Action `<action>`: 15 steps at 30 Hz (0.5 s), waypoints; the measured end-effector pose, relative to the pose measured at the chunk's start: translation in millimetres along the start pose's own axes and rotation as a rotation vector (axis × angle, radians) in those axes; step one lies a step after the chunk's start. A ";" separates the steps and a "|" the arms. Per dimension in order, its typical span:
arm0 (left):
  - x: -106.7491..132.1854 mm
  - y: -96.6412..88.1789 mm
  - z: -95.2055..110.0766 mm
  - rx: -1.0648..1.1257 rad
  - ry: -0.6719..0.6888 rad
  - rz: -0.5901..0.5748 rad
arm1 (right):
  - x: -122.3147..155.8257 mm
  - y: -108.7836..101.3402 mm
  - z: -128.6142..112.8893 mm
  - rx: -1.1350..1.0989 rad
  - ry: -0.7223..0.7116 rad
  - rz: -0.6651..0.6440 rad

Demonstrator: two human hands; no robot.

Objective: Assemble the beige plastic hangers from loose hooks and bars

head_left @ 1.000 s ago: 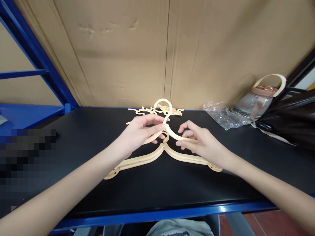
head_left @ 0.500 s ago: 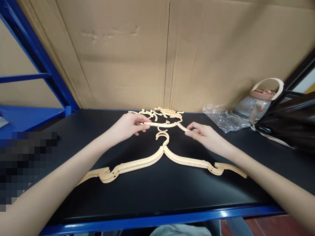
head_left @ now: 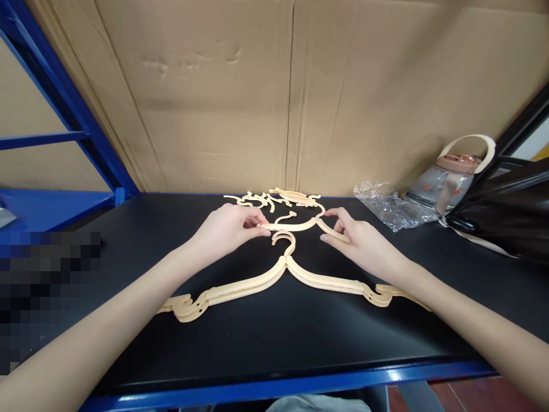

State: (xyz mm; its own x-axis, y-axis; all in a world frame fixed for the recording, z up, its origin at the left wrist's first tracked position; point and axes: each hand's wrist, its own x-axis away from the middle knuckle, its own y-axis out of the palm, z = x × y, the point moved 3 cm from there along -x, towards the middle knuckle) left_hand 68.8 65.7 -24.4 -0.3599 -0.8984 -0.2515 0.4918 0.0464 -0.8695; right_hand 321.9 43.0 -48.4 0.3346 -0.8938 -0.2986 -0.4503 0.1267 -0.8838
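Hanger (head_left: 291,226), pale cream, is between both hands over the middle of the black tabletop (head_left: 266,337), though whether it touches that surface cannot be told. The left hand (head_left: 229,229) pinches one end between thumb and fingers. The right hand (head_left: 366,243) curves round the other side, thumb and forefinger spread; whether it grips cannot be told. Just nearer lie stacked hangers (head_left: 244,285). Beyond, thin cream pieces (head_left: 295,196) lie heaped before cardboard (head_left: 214,86); rightward, crumpled plastic wrap (head_left: 384,206) lies beside a clear bottle (head_left: 444,180)
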 end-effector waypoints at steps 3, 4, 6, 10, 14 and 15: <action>2.8 2.3 6.5 0.016 0.003 0.028 | 1.4 -5.5 -7.0 0.236 -0.016 0.147; 3.5 2.4 8.1 0.015 -0.002 0.046 | 2.2 -7.6 -9.5 0.309 -0.029 0.200; 4.5 2.1 10.1 0.010 -0.009 0.071 | 3.7 -10.8 -13.4 0.400 -0.061 0.267; 5.7 0.4 9.0 0.026 -0.021 0.113 | 5.4 -12.5 -14.9 0.454 -0.082 0.270; 5.4 -0.4 3.1 0.070 -0.053 0.142 | 5.8 -9.7 -11.8 0.471 -0.073 0.224; 4.9 0.2 1.6 0.081 -0.058 0.135 | 5.8 -8.8 -10.7 0.472 -0.067 0.210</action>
State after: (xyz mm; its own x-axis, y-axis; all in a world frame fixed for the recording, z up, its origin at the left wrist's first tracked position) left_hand 68.4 60.6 -25.1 -0.2414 -0.9102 -0.3366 0.5960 0.1347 -0.7916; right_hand 319.0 32.2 -38.6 0.3361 -0.8009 -0.4956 -0.0965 0.4942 -0.8640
